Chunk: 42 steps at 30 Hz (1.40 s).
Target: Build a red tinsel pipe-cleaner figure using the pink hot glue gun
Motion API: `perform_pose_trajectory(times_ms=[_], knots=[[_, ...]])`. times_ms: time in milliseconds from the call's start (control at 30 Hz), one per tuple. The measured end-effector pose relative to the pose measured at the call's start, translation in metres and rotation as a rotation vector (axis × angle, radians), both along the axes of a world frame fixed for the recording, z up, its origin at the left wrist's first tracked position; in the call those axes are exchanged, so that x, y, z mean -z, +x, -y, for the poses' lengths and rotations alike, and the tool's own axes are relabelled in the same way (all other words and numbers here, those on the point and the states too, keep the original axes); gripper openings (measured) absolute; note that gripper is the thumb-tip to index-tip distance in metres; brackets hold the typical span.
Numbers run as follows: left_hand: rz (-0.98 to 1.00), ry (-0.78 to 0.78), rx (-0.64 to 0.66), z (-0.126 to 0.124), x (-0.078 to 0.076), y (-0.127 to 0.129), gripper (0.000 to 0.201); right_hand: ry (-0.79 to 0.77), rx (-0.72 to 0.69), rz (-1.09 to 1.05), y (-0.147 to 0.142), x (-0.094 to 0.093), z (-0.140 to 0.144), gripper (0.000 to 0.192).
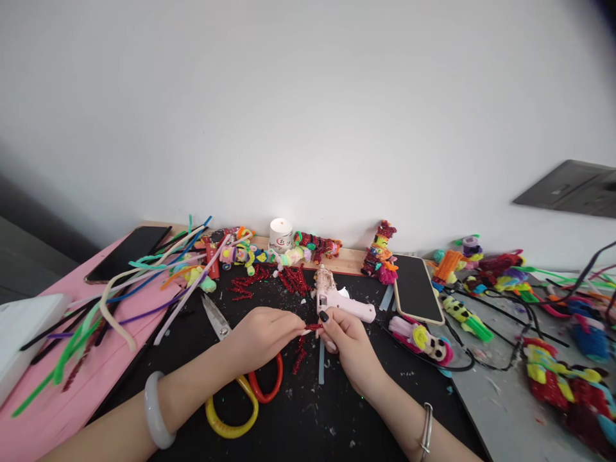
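Observation:
My left hand [262,337] and my right hand [349,343] meet over a black mat [308,410], both pinching a short red glittery pipe cleaner piece [312,327] between their fingertips. Another red glittery piece [299,358] lies just below them. A pink glue gun [339,298] rests on the mat right behind my right hand. Scissors [231,378] with yellow and red handles lie under my left wrist. A clear glue stick [321,362] lies between my hands.
Loose coloured pipe cleaners [120,295] are spread over a pink surface at the left, beside a dark phone [128,253]. Another phone [418,289] lies right of the glue gun. Pipe cleaner figures [382,253] line the wall and fill the right side. A small white candle [280,233] stands at the back.

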<state>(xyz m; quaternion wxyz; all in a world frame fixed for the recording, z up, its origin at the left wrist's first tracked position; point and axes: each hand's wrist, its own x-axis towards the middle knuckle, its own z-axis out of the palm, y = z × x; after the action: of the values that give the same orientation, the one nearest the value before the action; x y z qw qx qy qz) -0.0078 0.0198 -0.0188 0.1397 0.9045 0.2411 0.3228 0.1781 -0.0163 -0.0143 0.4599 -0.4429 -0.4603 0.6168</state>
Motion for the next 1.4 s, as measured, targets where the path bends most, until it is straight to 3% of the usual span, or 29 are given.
perform_pose_trajectory(times_ms=[300,500,933,1400], knots=[[0.006,0.007,0.006,0.0002,-0.0014,-0.0004,0.019,0.062,-0.039,0.033,0.0016,0.0017,0.0028,0.03],[0.003,0.035,0.019,-0.0016,-0.0014,-0.0004,0.021,0.157,-0.044,0.268,0.0031,0.0047,0.0052,0.028],[0.017,0.046,0.058,-0.0024,-0.0045,-0.0002,0.024,0.07,-0.053,0.088,0.0012,0.0033,0.0014,0.032],[0.014,0.053,0.014,-0.0012,-0.0031,0.0001,0.02,0.045,-0.055,0.086,0.0008,0.0003,0.0005,0.032]])
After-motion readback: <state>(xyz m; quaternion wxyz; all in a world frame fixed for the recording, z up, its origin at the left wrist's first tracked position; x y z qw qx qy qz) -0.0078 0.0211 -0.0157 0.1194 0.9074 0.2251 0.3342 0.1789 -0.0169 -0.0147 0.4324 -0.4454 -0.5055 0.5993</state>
